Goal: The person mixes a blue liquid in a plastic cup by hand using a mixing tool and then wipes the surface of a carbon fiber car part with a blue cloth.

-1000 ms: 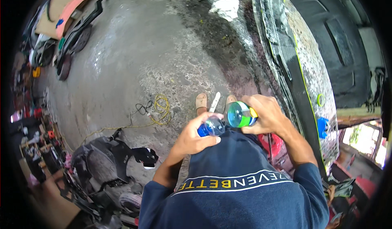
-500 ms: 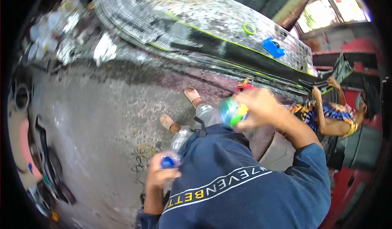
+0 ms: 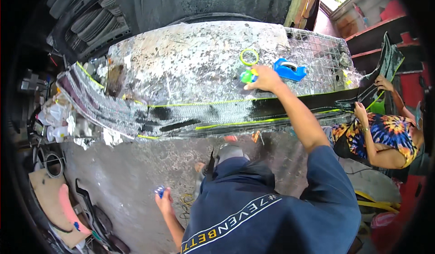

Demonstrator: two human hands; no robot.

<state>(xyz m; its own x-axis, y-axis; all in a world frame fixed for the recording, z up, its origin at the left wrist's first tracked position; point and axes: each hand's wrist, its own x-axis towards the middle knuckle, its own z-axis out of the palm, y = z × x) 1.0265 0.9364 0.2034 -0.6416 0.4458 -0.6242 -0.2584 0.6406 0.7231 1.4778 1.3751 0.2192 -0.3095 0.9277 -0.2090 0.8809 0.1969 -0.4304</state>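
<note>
My right hand (image 3: 267,79) reaches out over the worktable (image 3: 190,50). Its fingers are closed around a small green and yellow container (image 3: 247,76), whose exact kind I cannot tell. The container is just below a yellow-green tape roll (image 3: 243,56) and left of a blue tape dispenser (image 3: 290,70). Low on my left side, away from the table, my left hand (image 3: 166,203) grips a small blue piece (image 3: 160,191), possibly a cap. A long strip of black-and-silver woven fabric (image 3: 217,111), edged with yellow-green tape, runs along the near side of the table.
Another person (image 3: 385,136) at the right holds the strip's far-right end with both hands. Crumpled clear plastic (image 3: 54,118) bunches at the table's left end. A coil of yellow cord (image 3: 186,202) lies on the floor. Dark curved parts (image 3: 93,208) and a tan board (image 3: 50,204) are at left.
My right hand has moved from in front of my body to above the tabletop, still holding the green and yellow container. My left hand has lowered slightly and moved left. My view has shifted.
</note>
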